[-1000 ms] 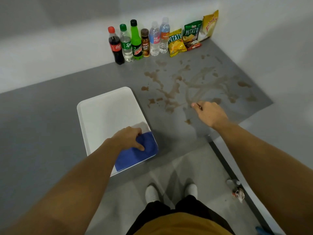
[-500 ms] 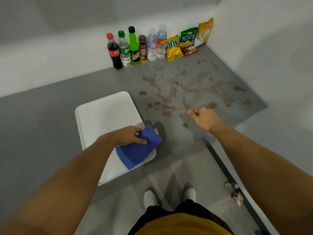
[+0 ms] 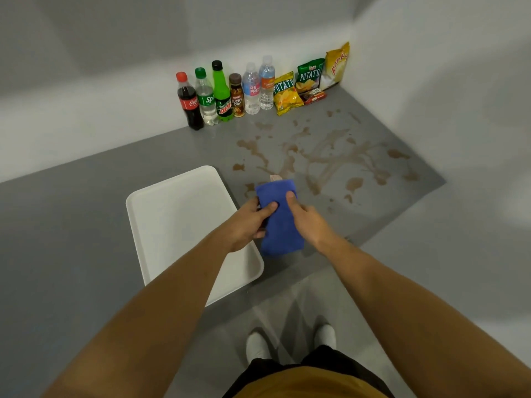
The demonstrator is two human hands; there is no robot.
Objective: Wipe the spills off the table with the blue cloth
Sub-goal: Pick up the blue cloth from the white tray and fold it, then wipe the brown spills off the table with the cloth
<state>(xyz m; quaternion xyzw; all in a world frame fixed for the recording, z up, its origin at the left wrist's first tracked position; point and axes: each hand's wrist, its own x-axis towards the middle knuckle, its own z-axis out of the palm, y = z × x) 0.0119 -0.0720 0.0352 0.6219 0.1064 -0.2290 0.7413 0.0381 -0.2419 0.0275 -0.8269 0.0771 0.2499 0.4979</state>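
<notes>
Fingers [image 3: 270, 207] curled round blue cloth [image 3: 281, 222]

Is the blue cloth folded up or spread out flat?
Folded. The blue cloth is a thick narrow pad, gripped by the left hand and right hand.

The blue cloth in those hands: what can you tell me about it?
The blue cloth looks soft, like plain towel fabric, folded into a thick oblong. Both hands hold it off the grey table, just right of the white tray: the left hand grips its left edge, the right hand its right, thumbs on top. The brown spills lie beyond it.
</notes>
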